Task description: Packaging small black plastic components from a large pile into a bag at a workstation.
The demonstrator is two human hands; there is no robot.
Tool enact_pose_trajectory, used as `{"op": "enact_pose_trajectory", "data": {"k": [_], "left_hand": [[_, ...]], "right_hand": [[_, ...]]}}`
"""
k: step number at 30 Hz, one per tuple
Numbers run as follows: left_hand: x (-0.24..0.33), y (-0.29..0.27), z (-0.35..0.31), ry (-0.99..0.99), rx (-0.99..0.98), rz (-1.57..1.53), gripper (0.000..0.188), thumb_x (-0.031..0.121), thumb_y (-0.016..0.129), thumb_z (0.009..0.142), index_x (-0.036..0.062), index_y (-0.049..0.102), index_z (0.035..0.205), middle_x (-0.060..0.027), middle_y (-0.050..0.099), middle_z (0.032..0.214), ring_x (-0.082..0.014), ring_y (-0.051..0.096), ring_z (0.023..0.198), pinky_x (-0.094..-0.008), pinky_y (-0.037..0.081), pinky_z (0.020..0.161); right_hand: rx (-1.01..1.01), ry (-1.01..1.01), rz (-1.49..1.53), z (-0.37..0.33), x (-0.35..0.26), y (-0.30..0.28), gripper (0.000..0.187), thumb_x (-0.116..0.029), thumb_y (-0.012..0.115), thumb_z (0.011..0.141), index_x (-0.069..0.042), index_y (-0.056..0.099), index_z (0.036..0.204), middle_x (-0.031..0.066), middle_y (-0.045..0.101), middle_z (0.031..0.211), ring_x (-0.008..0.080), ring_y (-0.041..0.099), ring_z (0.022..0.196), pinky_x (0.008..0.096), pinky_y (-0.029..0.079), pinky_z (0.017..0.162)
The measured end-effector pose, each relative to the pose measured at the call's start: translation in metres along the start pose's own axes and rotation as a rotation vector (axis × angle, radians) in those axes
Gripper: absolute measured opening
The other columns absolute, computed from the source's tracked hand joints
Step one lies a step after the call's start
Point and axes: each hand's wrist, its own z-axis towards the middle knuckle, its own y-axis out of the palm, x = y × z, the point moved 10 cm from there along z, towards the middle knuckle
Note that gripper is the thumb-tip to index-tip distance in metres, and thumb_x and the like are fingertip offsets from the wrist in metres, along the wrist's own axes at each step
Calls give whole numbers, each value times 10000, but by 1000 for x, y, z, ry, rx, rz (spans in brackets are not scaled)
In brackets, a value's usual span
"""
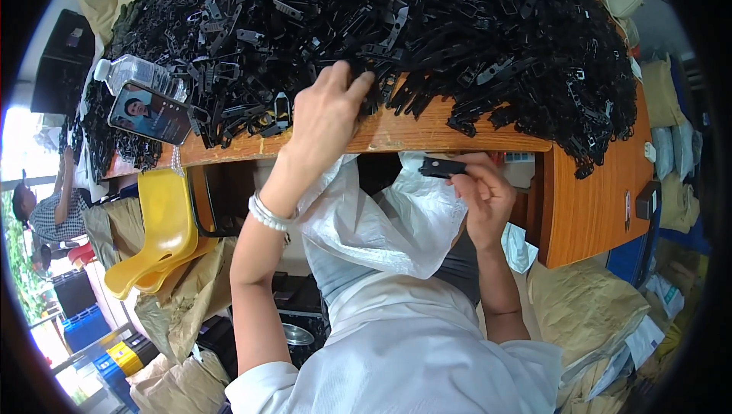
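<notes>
A broad heap of small black plastic parts (pixel 320 17) covers most of the wooden table. At its near edge my left hand (pixel 328 109) reaches into the heap, fingers bent and spread, the tips partly hidden against the parts. Between the thumb and fingers of my right hand (pixel 488 189) is a small black plastic part (pixel 443 168), flat and oblong with a light round spot. A white plastic bag (pixel 374 231) lies across my lap, just under the table edge and below both hands.
On the left, a phone (pixel 150 113) leans near a clear plastic bottle (pixel 141 75) on the heap. A yellow chair (pixel 164 223) stands left of me. Brown paper sacks (pixel 587 292) lie at the right. Another person (pixel 53 212) is at far left.
</notes>
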Motion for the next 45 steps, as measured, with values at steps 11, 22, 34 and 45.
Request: {"op": "enact_pose_trajectory", "data": {"k": [11,22,34,45], "left_hand": [[8,20,23,300,-291,263,350,57,597,687,74,637,1034,-77,444,856,-212,525,828,-309,476,624],[21,31,19,521,-315,410,163,110,554,759,42,653,870,-76,507,866,-190,563,810,-274,479,597],[1,-11,22,176,-83,-266,180,41,723,670,8,560,739,-101,580,876,-195,599,701,-311,491,610],[4,43,-60,-784,-405,-1302,225,166,659,822,-56,648,786,-5,531,582,-44,447,445,-189,311,408]], "right_hand": [[-104,129,-50,5,26,16,127,34,573,818,99,614,919,86,562,975,104,570,732,208,446,603],[-163,225,77,17,47,39,159,-7,587,837,99,602,955,111,608,857,142,626,727,230,500,671],[-155,158,4,21,45,36,153,11,586,826,110,604,942,117,598,897,183,648,761,262,533,705],[-159,77,287,12,24,35,163,66,567,813,88,591,973,157,610,897,238,643,772,378,553,744]]}}
